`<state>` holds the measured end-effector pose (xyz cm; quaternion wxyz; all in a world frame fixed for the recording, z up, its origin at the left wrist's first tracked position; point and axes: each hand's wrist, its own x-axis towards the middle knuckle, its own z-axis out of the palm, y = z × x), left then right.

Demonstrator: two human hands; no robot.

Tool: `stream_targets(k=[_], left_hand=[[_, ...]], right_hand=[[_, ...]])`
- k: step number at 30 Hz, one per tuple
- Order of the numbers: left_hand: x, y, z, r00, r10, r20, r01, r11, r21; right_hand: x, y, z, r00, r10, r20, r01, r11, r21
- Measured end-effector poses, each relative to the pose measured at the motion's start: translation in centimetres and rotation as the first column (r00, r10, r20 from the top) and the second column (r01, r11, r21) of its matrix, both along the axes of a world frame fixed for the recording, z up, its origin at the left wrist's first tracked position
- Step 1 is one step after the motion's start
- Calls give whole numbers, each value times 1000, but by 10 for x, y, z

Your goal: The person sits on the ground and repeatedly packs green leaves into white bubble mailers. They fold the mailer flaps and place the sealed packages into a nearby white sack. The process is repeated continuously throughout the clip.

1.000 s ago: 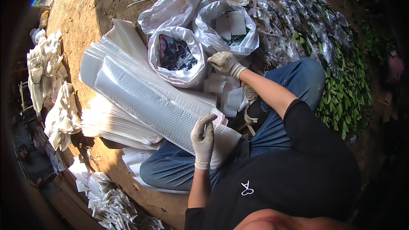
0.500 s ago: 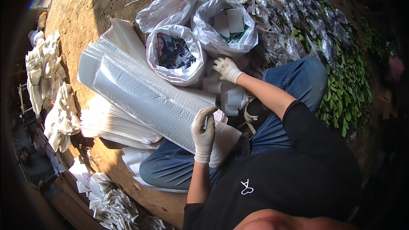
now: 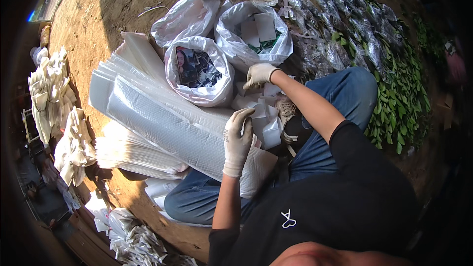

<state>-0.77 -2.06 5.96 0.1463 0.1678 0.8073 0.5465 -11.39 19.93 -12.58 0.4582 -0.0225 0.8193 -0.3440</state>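
My left hand [image 3: 238, 140], in a white work glove, is raised above a stack of long bubble-wrap sleeves [image 3: 152, 113] lying across my lap. Its fingers are loosely bent, with a gap beside the thumb and nothing visible in them. My right hand [image 3: 260, 75], also gloved, is in front of an open white sack [image 3: 236, 49] holding white cards and something green. Its fingers curl downward over loose white, see-through strips [image 3: 271, 130]; whatever they pinch is hidden. Left of it, a second white sack [image 3: 199, 97] holds small dark printed pieces and a picture card.
A third white sack [image 3: 185, 17] stands behind. Leafy branches [image 3: 394, 113] with plastic-wrapped ends [image 3: 340, 29] lie at right. A sheaf of thin white sleeves [image 3: 140, 152] is beside my left knee. White bundles [image 3: 47, 93] line the left. A shoe [image 3: 286, 111] shows near the strips.
My right hand has lifted off the white strips and curled its fingers. The strips have shifted, and the shoe shows more. My left hand has risen slightly, with its fingers a little further apart.
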Motion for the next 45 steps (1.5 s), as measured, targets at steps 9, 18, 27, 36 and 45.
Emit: stream_targets(k=[9, 18, 27, 36, 45], left_hand=[[5, 14, 4, 992, 9, 130, -11, 1000, 18], [-2, 20, 8, 979, 62, 195, -72, 997, 42], [-51, 88, -21, 546, -355, 759, -619, 440, 651], [-114, 118, -29, 130, -966, 223, -938, -47, 344], [-221, 173, -17, 899, -4, 439, -361, 564, 743]], right_hand=[[-81, 50, -51, 669, 543, -508, 25, 667, 745], [-119, 73, 4, 629, 604, -488, -186, 727, 661], [-41, 86, 189, 318, -187, -929, -109, 967, -232], [59, 73, 228, 259, 50, -965, -66, 997, 35], [-16, 131, 198, 595, -81, -799, 250, 964, 89]])
